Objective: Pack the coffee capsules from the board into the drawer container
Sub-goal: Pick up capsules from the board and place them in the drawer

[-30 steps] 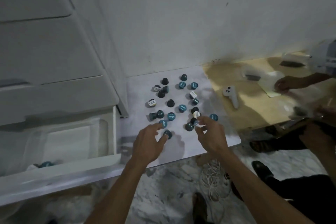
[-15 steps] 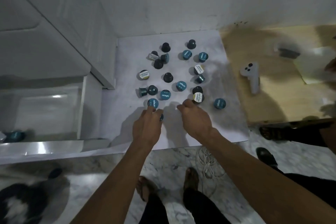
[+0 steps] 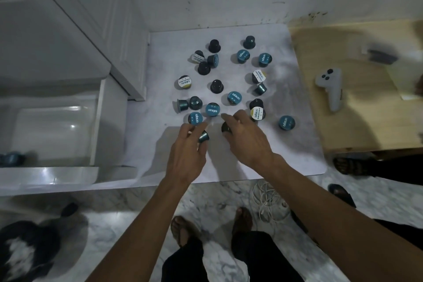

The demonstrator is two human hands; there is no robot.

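Several coffee capsules, teal and black, some with blue or white-yellow lids, lie scattered on the white board [image 3: 297,144]. My left hand [image 3: 186,155] is at the board's near side, its thumb and fingers closed around a teal capsule [image 3: 203,137]. My right hand [image 3: 248,138] is just beside it, curled over a dark capsule [image 3: 226,128] with the index finger stretched forward. A blue-lidded capsule [image 3: 195,118] sits right ahead of my left fingertips. The open translucent drawer container [image 3: 96,126] is to the left, with a teal capsule [image 3: 12,158] in its near left corner.
A white drawer cabinet [image 3: 68,30] rises above the drawer. Right of the board is a wooden panel [image 3: 366,126] with a white controller [image 3: 332,89]. A coiled white cable [image 3: 267,201], another person's sandalled foot [image 3: 345,165] and a dark furry shape [image 3: 25,247] are on the marble floor.
Both hands have closed onto capsules at the board's near edge, the left around a teal one, the right over a dark one. The view has tilted downward and closer.
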